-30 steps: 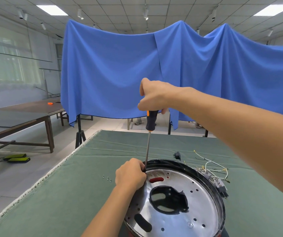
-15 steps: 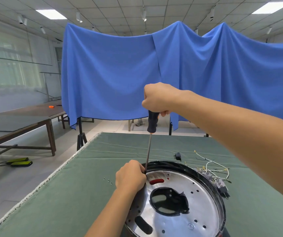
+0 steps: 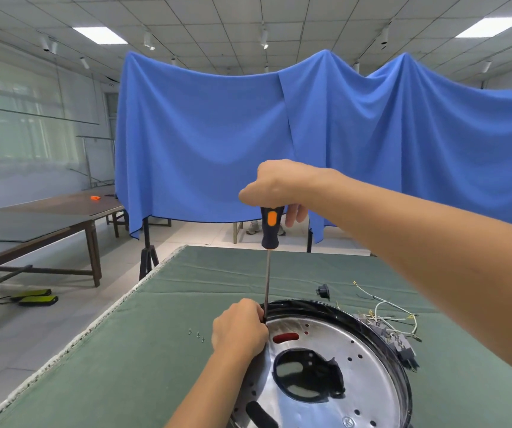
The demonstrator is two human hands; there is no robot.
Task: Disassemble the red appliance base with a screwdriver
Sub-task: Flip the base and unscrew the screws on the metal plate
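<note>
- The right hand (image 3: 274,188) is gripping the top of the screwdriver (image 3: 268,242), fingers curled round its black and orange handle, and holding it upright
- The left hand (image 3: 239,330) is resting on the far left rim of the appliance base (image 3: 372,375), fingers curled and pinching the lower end of the shaft where the tip is meeting the rim
- The base is lying at the near edge of the tabletop (image 3: 156,350), showing a shiny perforated metal plate inside a black rim, with a red slot just beside the left hand
- Three small screws (image 3: 196,335) are lying on the green cover just left of that hand
- A bundle of wires (image 3: 384,313) with dark connectors is sitting by the base's right side, and a small black plug part (image 3: 323,291) is lying beyond it
- A blue cloth (image 3: 248,134) is hanging past the far edge
</note>
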